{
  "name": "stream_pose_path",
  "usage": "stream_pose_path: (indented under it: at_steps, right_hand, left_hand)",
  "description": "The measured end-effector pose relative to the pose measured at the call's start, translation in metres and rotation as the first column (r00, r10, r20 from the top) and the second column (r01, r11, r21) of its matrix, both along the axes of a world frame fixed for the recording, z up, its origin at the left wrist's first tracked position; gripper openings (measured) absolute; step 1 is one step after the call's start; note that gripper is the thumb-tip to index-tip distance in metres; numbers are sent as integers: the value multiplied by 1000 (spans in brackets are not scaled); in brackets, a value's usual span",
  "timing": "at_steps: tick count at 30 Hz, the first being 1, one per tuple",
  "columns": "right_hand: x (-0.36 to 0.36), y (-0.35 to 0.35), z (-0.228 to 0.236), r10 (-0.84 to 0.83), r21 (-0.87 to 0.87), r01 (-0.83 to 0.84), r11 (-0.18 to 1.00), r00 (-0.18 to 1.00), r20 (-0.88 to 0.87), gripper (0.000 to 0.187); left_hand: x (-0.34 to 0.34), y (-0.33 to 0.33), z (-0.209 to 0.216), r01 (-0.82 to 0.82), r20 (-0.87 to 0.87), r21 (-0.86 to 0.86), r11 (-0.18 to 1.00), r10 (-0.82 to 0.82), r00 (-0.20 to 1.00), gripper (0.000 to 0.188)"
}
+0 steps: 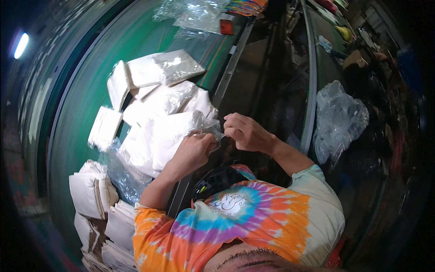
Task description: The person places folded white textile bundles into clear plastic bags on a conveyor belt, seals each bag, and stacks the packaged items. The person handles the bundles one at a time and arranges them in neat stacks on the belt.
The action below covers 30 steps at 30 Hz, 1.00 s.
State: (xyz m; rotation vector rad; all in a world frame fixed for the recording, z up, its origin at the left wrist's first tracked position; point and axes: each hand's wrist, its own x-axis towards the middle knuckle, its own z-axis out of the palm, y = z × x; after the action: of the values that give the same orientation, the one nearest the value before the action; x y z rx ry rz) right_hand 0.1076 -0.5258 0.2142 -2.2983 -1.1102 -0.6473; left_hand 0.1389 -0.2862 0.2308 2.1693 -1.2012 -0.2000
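Observation:
A white folded bundle (174,131), looking like cloth in a clear plastic bag (209,123), lies on the green belt before me. My left hand (197,148) is closed at the bag's near right end, its fingers curled on the gathered plastic. Just to the right, my right hand (247,131) is closed too, fingertips pinched at the edge of the same plastic. Whether the fold between both hands is torn cannot be made out. Behind the bundle sit more white packs (145,70), some in shiny clear wrap.
Stacked off-white folded cloths (93,192) stand at the lower left beside crumpled clear plastic (124,174). More clear wrap (195,18) and a small red item (226,27) lie at the far end. A metal rail (233,61) edges the belt. Right of it hangs a clear bag (340,120).

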Motion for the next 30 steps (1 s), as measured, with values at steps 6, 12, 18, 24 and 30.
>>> stream_pose_path:
  at_steps: [6, 12, 18, 24, 30]
  right_hand:
    - [-18, -72, 31, -122, 131, 121, 984, 993, 3, 51]
    - [-27, -129, 46, -293, 184, 279, 942, 955, 52, 43]
    - [-41, -192, 52, -434, 211, 416, 885, 899, 49, 38]
    - [-65, -239, 41, -580, 255, 563, 786, 815, -11, 36]
    - [-83, -278, 18, -663, 363, 715, 597, 695, -280, 6]
  left_hand:
    - [5, -51, 20, 239, -33, 121, 964, -236, 971, 23]
    - [50, -137, 12, 487, -121, -266, 832, -530, 839, 8]
    - [79, -220, 24, 664, -267, -294, 688, -726, 634, 10]
    - [114, -309, 21, 821, -65, -232, 522, -850, 522, 10]
    - [129, -394, -7, 847, -190, -312, 431, -901, 389, 28]
